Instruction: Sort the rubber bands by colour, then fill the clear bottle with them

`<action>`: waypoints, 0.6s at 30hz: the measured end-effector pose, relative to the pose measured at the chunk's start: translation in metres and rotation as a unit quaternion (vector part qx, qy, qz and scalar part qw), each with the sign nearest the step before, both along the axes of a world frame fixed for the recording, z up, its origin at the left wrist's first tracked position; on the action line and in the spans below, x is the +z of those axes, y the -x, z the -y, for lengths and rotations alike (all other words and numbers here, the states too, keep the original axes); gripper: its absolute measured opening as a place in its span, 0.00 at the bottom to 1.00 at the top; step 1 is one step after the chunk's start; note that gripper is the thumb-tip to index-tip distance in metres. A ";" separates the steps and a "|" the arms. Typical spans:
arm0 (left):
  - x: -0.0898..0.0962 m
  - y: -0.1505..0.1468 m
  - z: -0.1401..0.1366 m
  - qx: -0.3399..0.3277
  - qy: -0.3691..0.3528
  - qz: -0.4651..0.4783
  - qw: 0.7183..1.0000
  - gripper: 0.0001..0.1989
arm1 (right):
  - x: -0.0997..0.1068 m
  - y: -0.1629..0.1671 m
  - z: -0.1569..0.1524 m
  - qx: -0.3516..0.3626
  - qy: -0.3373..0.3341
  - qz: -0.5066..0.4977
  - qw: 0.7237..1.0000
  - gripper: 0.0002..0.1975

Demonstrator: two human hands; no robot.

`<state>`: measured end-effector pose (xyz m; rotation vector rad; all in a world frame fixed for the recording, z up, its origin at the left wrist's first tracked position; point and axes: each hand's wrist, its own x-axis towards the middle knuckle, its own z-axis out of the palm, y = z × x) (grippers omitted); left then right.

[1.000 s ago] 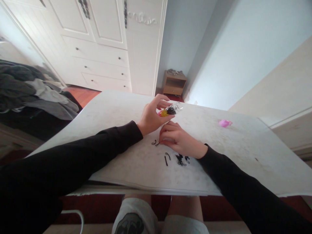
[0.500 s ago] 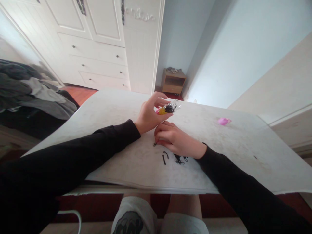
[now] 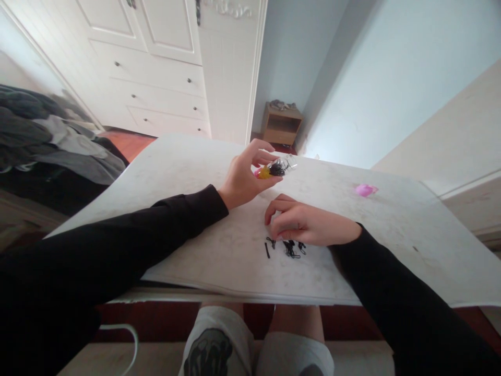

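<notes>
Left hand raised just above white counter, grip pinching small clear bag with yellow, pink and black bits inside. Right hand flat-low on counter, fingers curled and pressed together over black hair ties; cannot tell whether one is pinched. Loose ties scattered just before fingertips, near counter's front edge. Pink object lying well apart, far right. Both sleeves black.

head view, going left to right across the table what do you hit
left hand holding a small clear bag → right hand by the black hair ties → pink thing
</notes>
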<state>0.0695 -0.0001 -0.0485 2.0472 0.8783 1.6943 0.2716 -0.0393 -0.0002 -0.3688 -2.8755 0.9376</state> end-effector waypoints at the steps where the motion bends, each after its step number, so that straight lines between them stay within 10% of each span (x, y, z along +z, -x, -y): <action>1: 0.000 0.000 0.000 0.001 -0.002 -0.002 1.000 0.23 | 0.000 0.000 0.000 -0.001 -0.002 0.003 1.000 0.06; 18: 0.000 -0.001 0.000 -0.002 0.000 -0.004 1.000 0.24 | -0.005 0.001 0.000 -0.007 0.012 -0.005 1.000 0.05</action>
